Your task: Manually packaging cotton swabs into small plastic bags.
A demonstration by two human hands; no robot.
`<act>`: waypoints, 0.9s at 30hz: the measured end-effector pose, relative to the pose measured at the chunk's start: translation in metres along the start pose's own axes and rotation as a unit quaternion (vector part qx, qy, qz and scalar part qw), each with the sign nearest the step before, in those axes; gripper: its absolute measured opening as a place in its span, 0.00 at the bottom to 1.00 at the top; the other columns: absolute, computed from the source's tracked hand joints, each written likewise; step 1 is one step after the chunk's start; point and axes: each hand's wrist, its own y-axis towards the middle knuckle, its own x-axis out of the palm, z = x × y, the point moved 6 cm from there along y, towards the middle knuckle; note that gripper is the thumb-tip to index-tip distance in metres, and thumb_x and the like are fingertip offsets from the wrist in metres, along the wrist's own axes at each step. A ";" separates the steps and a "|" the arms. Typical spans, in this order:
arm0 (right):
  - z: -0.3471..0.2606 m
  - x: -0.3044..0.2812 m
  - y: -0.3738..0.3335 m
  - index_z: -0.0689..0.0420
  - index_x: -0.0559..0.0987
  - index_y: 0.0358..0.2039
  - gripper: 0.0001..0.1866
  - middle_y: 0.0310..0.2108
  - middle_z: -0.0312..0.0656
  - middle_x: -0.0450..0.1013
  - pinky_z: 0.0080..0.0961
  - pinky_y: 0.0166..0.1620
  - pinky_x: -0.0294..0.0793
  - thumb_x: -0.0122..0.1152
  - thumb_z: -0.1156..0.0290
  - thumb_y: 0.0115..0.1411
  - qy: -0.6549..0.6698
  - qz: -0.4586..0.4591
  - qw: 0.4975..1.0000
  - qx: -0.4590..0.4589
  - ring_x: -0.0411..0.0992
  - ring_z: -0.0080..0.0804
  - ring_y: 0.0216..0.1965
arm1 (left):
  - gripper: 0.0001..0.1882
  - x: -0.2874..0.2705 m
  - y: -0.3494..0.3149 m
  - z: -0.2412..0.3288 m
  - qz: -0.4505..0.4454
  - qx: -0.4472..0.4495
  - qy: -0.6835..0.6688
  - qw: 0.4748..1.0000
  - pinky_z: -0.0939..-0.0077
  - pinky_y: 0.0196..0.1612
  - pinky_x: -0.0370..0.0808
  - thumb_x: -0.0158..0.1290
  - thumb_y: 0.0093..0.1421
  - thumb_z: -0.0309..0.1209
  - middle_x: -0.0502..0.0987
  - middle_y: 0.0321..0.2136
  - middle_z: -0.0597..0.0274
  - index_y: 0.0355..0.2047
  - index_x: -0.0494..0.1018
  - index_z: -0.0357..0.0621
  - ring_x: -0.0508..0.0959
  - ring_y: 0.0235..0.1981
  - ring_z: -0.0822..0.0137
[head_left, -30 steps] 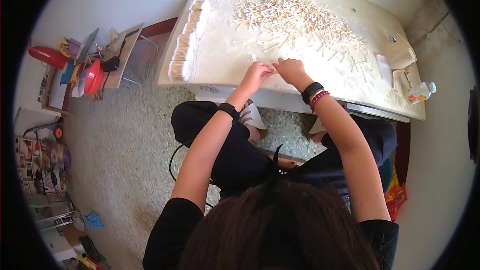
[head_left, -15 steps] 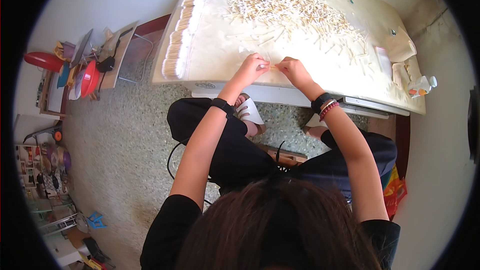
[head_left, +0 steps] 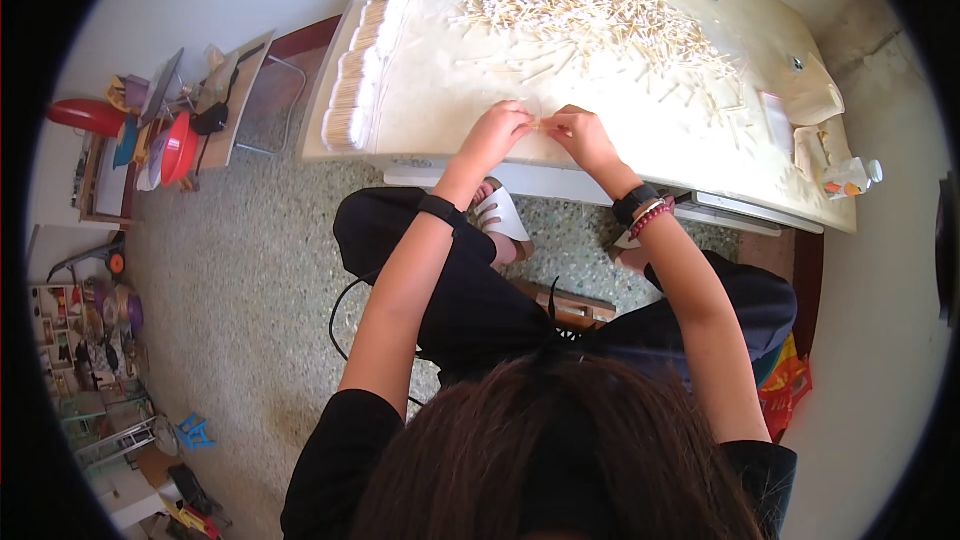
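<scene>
My left hand and my right hand meet over the near part of the table, their fingers closed in a pinch. Between the fingertips shows a small bit of cotton swabs; how many there are is hidden. A large loose heap of cotton swabs with wooden sticks spreads across the table beyond my hands. To the left, neat bundles of cotton swabs lie in a row along the table's edge, white tips to the right.
The pale table has its front edge under my wrists. At its right end are a white bottle with an orange label and a beige bag. A red basin stands among items at far left. A blue stool sits lower left.
My hands have drawn closer together, and less of the swabs shows between them. The view has shifted slightly.
</scene>
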 end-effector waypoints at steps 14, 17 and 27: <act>0.024 0.000 -0.002 0.59 0.81 0.24 0.04 0.26 0.45 0.75 0.23 0.33 0.74 0.62 0.76 0.44 0.071 0.051 0.990 0.112 0.75 0.34 0.28 | 0.07 0.004 0.001 -0.001 0.045 -0.014 0.001 0.999 0.70 0.40 0.70 0.53 0.49 0.22 0.73 0.32 0.54 0.31 0.76 0.36 0.72 0.36 0.57; 0.024 0.003 0.000 0.61 0.80 0.24 0.04 0.27 0.44 0.75 0.22 0.34 0.75 0.63 0.77 0.44 0.073 0.038 0.990 0.115 0.75 0.32 0.29 | 0.07 0.006 0.001 -0.004 0.040 -0.016 0.002 0.999 0.70 0.40 0.70 0.54 0.49 0.22 0.73 0.31 0.54 0.31 0.76 0.36 0.72 0.36 0.57; 0.020 0.014 0.007 0.60 0.79 0.25 0.04 0.26 0.44 0.75 0.24 0.34 0.74 0.61 0.77 0.45 0.098 0.045 0.987 0.116 0.76 0.33 0.29 | 0.06 0.004 0.004 0.003 0.054 -0.006 -0.003 0.999 0.68 0.38 0.70 0.53 0.46 0.19 0.72 0.30 0.52 0.27 0.75 0.34 0.72 0.35 0.55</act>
